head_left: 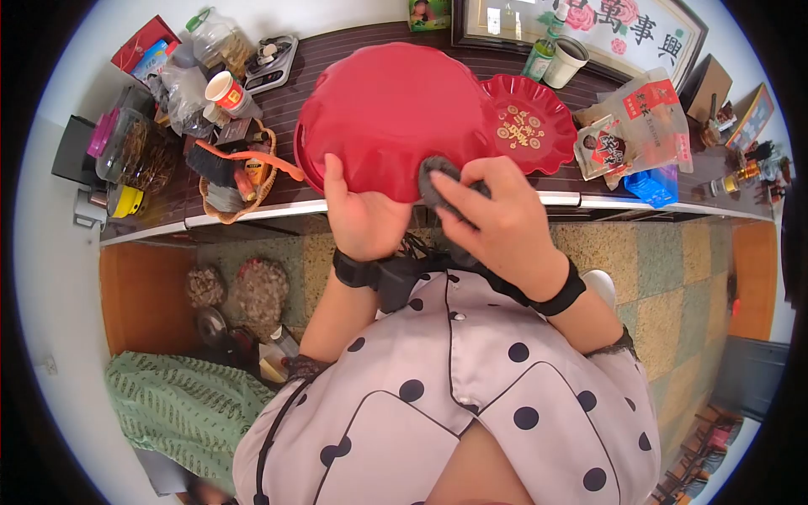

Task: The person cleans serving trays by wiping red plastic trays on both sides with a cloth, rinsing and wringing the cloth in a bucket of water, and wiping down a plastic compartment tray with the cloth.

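Note:
A large glossy red plate with a wavy rim is tilted up over the front edge of the dark counter. My left hand holds its lower rim, thumb on the near face and the other fingers hidden behind. Bunched in my right hand is a dark grey cloth, pressed against the plate's lower right rim. A second red plate with a scalloped edge and gold print lies on the counter just to the right, partly behind the first.
On the counter's left stand a wicker basket, a paper cup, a scale and a pink-lidded jar. To the right are a green bottle, a grey-white cup, food bags and a blue packet.

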A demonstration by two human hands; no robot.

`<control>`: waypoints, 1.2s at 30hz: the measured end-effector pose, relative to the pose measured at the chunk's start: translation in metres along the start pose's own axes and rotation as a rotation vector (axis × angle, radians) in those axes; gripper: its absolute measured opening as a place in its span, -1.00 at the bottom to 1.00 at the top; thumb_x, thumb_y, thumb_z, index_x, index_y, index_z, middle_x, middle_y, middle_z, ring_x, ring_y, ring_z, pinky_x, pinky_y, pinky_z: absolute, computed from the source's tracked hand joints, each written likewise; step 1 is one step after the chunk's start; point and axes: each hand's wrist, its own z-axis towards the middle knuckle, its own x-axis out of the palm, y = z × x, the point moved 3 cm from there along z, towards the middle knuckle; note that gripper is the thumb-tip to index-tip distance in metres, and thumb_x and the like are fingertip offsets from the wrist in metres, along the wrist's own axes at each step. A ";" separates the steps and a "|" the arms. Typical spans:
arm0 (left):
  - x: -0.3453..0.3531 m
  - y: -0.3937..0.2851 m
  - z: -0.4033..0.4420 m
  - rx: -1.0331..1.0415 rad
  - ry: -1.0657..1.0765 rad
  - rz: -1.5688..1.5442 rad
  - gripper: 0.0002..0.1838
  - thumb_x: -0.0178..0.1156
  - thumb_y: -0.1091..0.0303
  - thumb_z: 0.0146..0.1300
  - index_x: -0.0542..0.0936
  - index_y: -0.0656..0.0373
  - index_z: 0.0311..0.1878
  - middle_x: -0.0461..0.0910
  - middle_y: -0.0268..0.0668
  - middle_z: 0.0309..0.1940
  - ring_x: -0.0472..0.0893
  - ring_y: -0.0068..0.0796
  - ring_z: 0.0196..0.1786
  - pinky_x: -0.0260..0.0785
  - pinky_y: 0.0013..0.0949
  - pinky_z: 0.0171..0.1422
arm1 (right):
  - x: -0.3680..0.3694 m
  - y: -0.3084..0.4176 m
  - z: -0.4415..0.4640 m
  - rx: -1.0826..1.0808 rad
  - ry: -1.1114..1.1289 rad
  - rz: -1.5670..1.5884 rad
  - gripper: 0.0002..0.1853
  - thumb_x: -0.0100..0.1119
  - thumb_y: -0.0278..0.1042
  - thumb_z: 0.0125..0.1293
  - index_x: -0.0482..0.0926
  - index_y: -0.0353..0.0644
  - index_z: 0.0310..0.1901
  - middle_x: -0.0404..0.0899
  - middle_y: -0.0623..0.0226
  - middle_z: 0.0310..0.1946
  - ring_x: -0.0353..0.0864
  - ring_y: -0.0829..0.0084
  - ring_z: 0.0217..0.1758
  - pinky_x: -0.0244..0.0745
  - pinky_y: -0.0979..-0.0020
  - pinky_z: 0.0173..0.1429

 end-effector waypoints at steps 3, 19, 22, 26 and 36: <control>0.002 -0.010 0.001 0.027 0.023 -0.004 -0.44 -0.17 -0.02 0.48 0.25 0.11 0.40 0.31 -0.23 0.38 0.28 -0.17 0.42 0.07 -0.01 0.50 | 0.004 -0.003 -0.006 -0.031 0.062 0.052 -0.64 0.38 -0.39 -0.08 0.66 -0.09 -0.14 0.43 0.35 -0.27 0.49 0.29 -0.20 0.49 0.31 -0.23; -0.009 -0.030 -0.001 0.004 0.058 -0.052 -0.52 -0.18 0.13 0.47 0.34 0.16 0.33 0.35 -0.23 0.36 0.32 -0.19 0.40 0.08 -0.01 0.49 | -0.020 -0.017 0.000 -0.035 -0.063 0.096 -0.56 0.41 -0.47 -0.13 0.69 -0.05 -0.09 0.46 0.32 -0.27 0.51 0.30 -0.23 0.49 0.34 -0.23; -0.014 -0.035 -0.002 -0.008 0.122 -0.108 -0.54 -0.17 0.15 0.47 0.36 0.16 0.31 0.35 -0.23 0.35 0.31 -0.19 0.40 0.07 -0.01 0.49 | -0.015 -0.028 -0.011 -0.021 -0.025 0.096 -0.58 0.40 -0.47 -0.15 0.70 -0.04 -0.12 0.46 0.33 -0.29 0.51 0.31 -0.23 0.49 0.35 -0.23; -0.009 -0.040 0.004 0.041 0.175 -0.046 -0.55 -0.15 0.16 0.46 0.37 0.16 0.30 0.36 -0.24 0.35 0.31 -0.19 0.40 0.06 -0.01 0.50 | -0.022 -0.046 -0.018 0.149 -0.008 0.146 -0.64 0.37 -0.47 -0.07 0.71 -0.09 -0.13 0.47 0.31 -0.29 0.53 0.32 -0.28 0.48 0.39 -0.22; -0.016 -0.022 -0.005 0.002 0.086 0.160 -0.37 -0.05 0.04 0.32 0.26 0.11 0.40 0.29 -0.23 0.39 0.26 -0.13 0.43 0.03 0.14 0.48 | 0.000 -0.085 -0.026 0.655 0.130 1.179 -0.56 0.41 -0.29 0.17 0.59 -0.30 0.04 0.61 0.45 -0.04 0.47 0.59 0.04 0.36 0.44 0.18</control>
